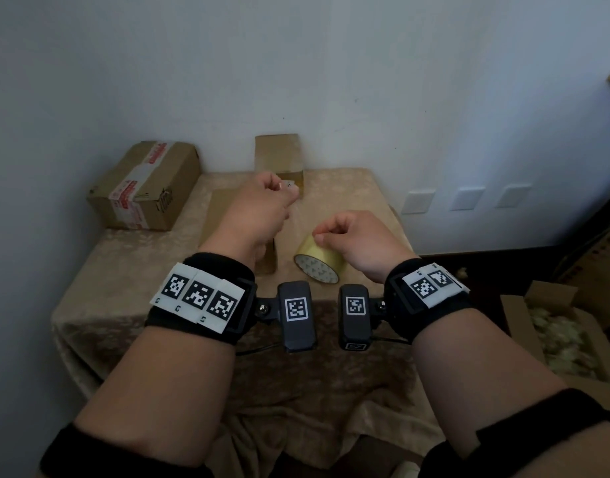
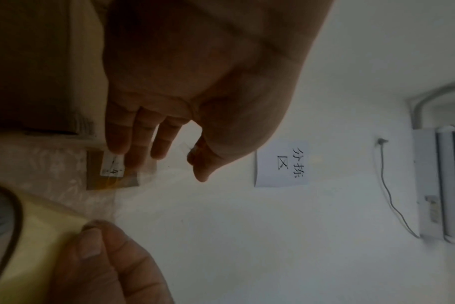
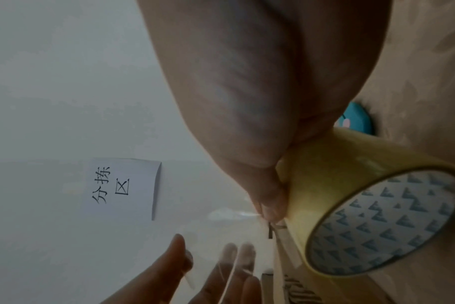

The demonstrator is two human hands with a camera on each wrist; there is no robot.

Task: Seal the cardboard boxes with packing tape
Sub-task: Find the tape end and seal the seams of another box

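A yellowish packing tape roll stands tilted on the cloth-covered table. My right hand grips the roll at its top edge, thumb on the outer face. To the left and farther back, my left hand pinches the free end of a clear tape strip pulled from the roll. Under my left forearm lies a flat brown cardboard box. Behind it, against the wall, a small upright box carries a white label.
A larger box with red-and-white tape sits at the table's back left. An open carton of filler stands on the floor at the right. A blue round object lies behind the roll. A paper sign hangs on the wall.
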